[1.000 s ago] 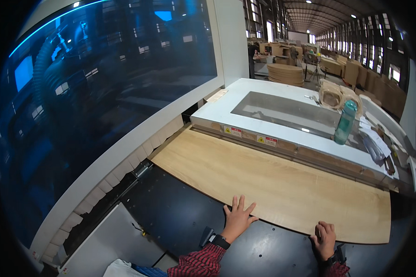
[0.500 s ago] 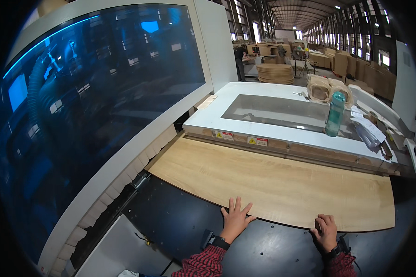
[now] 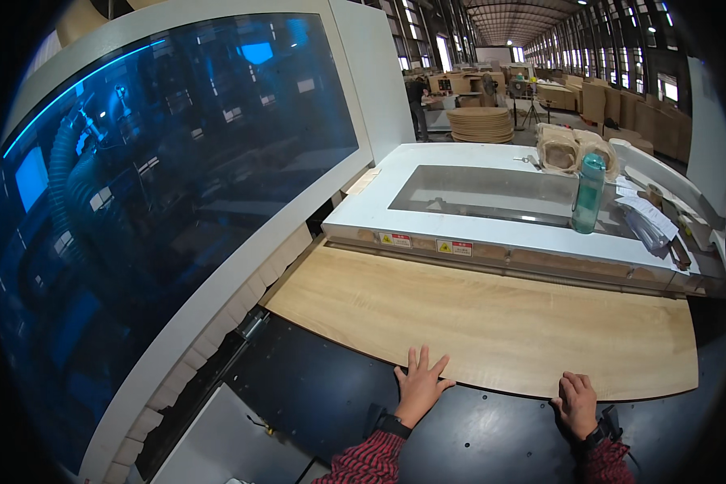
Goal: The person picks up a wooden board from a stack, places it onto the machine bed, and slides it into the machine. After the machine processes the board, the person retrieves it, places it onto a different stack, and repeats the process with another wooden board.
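A long, light wood-grain board (image 3: 476, 315) with a dark edge lies flat on the dark machine table (image 3: 476, 440), its far long side along the white machine cover. My left hand (image 3: 421, 389) is open, fingers spread on the board's near edge, around the middle of its length. Farther right, my right hand (image 3: 577, 403) has bent fingers close together over the same edge, with the thumb against the side. How much of the board continues beneath the cover is hidden. Both wrists wear dark bands below red-and-black sleeves.
On the white cover (image 3: 363, 214) stand a green bottle (image 3: 589, 194), papers (image 3: 645, 219) and wrapped rolls (image 3: 558, 149). A large machine enclosure with a dark blue window (image 3: 194, 161) rises at left. Behind are round stacked panels (image 3: 480, 125) and a person (image 3: 417, 105).
The whole view has shifted slightly. Both hands stay at the board's near edge in nearly the same places, and the board shows no clear movement against the machine.
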`<state>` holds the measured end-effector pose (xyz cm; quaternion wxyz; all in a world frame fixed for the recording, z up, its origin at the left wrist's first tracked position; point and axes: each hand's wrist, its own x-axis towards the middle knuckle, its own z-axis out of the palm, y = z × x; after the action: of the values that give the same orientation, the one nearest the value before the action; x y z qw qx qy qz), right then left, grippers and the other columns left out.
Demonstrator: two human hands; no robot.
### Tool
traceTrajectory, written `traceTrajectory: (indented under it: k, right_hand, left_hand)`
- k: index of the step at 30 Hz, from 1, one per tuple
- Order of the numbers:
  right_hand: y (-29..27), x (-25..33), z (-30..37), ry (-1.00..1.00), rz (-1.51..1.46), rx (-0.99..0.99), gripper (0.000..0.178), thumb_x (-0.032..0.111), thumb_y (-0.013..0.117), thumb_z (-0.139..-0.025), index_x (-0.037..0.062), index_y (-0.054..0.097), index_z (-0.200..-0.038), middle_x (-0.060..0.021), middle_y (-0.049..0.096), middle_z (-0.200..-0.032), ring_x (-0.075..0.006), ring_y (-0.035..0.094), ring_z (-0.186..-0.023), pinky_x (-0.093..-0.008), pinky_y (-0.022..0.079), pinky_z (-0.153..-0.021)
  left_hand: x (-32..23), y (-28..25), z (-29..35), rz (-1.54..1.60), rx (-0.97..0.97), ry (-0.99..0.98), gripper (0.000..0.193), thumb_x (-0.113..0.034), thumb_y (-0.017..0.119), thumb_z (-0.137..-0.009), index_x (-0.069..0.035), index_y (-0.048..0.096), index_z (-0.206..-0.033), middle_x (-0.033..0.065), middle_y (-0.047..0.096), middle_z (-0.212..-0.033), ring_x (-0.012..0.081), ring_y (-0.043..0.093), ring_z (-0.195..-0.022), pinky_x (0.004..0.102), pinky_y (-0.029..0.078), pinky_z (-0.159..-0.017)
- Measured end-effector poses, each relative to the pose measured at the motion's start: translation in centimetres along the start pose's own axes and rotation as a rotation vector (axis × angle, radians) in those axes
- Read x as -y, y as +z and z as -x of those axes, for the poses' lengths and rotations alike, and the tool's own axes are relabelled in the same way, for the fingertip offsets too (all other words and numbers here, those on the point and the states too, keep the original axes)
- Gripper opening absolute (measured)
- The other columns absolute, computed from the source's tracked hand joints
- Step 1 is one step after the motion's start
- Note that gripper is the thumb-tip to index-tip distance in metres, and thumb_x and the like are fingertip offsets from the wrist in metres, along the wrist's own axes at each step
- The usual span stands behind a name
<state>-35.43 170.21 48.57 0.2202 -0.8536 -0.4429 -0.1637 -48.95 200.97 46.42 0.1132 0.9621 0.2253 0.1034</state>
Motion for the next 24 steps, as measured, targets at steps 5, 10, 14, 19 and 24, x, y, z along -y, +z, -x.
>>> traceTrajectory:
  k: [5,10,14,19,24]
  right_hand:
    - [-0.1,0.7,-0.1,-0.012,0.012,0.009,0.050,0.010,0.073,-0.054,-0.0030,0.053,-0.098,-0.0150,0.054,-0.106,-0.0326,0.050,-0.095,-0.0383,0.046,-0.078]
    - [-1.2,-0.1,0.5,-0.027,0.040,0.010,0.047,0.012,0.071,-0.059,-0.0038,0.053,-0.099,-0.0164,0.053,-0.107,-0.0334,0.049,-0.096,-0.0392,0.045,-0.079]
    - [0.6,-0.6,0.3,-0.031,-0.012,0.021,0.042,0.014,0.068,-0.064,-0.0040,0.049,-0.097,-0.0176,0.053,-0.100,-0.0340,0.049,-0.094,-0.0397,0.042,-0.081]
    - [1.0,-0.8,2.2,0.022,-0.174,-0.133,0.022,0.017,0.063,-0.070,-0.0003,0.054,-0.080,-0.0152,0.055,-0.085,-0.0333,0.050,-0.085,-0.0407,0.043,-0.074]
    - [-4.7,3.8,15.6,0.017,-0.570,0.107,0.025,0.021,0.053,-0.083,0.0005,0.054,-0.097,-0.0172,0.055,-0.094,-0.0346,0.051,-0.090,-0.0397,0.043,-0.080]
  left_hand:
    - [0.4,0.0,0.4,-0.013,0.002,0.000,0.057,-0.051,0.056,-0.076,-0.023,0.047,-0.125,0.0191,0.025,-0.139,0.0390,0.016,-0.130,0.0667,0.021,-0.090]
    - [-0.5,0.6,-0.4,-0.002,0.003,0.043,0.057,-0.052,0.057,-0.075,-0.023,0.049,-0.123,0.0184,0.027,-0.138,0.0387,0.019,-0.129,0.0654,0.023,-0.090]
    - [0.1,1.2,0.4,-0.047,-0.122,-0.026,0.058,-0.049,0.060,-0.073,-0.020,0.050,-0.122,0.0184,0.034,-0.135,0.0374,0.025,-0.127,0.0599,0.025,-0.092]
    - [-3.6,2.0,4.1,0.045,-0.126,0.054,0.048,-0.037,0.059,-0.079,-0.012,0.051,-0.120,0.0195,0.037,-0.132,0.0377,0.028,-0.124,0.0550,0.028,-0.093]
    - [-14.8,0.7,13.0,0.193,0.013,0.347,0.051,-0.026,0.055,-0.083,-0.001,0.041,-0.125,0.0226,0.038,-0.130,0.0384,0.031,-0.123,0.0479,0.026,-0.099]
